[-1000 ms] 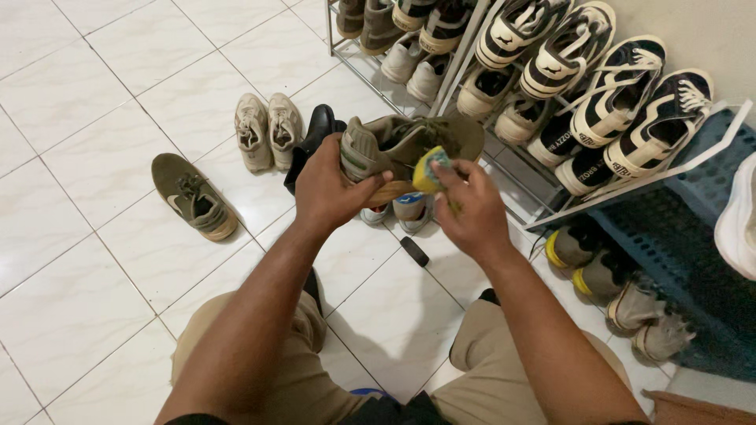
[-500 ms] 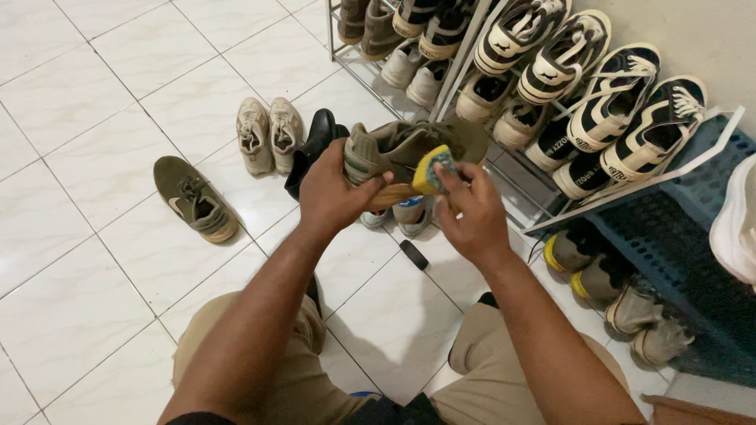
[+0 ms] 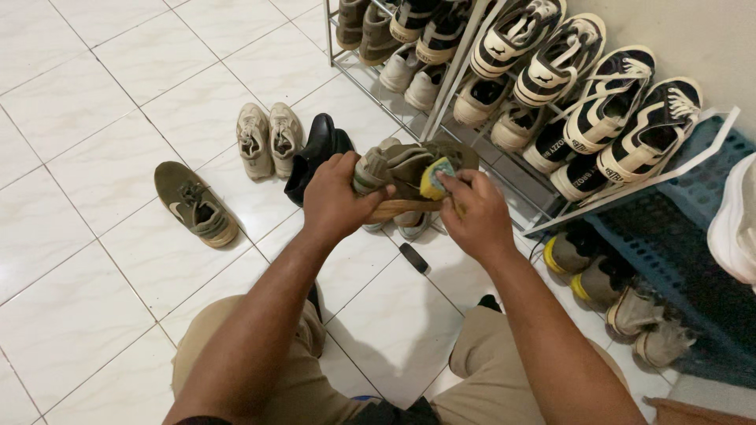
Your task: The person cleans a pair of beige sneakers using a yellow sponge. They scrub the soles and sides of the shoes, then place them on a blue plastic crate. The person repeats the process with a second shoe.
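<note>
On a floor (image 3: 94, 102) of glossy white tiles, a person is sitting or crouching with knees in tan trousers (image 3: 291, 370) spread apart, both forearms reaching forward over the gap. The left hand (image 3: 339, 201) is gripping an olive shoe (image 3: 405, 169) by the heel, fingers curled tight around it and thumb on top, holding it in the air above the tiles with its tan sole facing down. The right hand (image 3: 472, 212) is pinching a yellow sponge (image 3: 435, 179) between fingertips and thumb, pressing it against the side of the shoe. Under the shoe, a grey pair (image 3: 402, 224) is partly showing, and a small dark object (image 3: 413, 257) is lying on the tile nearby. To the left, the matching olive shoe (image 3: 193, 203) is lying alone on the floor. Further out, a beige pair (image 3: 268, 138) is sitting beside a black shoe (image 3: 315, 153). Along the wall, a metal rack (image 3: 441, 86) is holding rows of tilted sneakers, many black and white, and a blue crate (image 3: 693, 252) is standing at the right with more shoes beside it.
</note>
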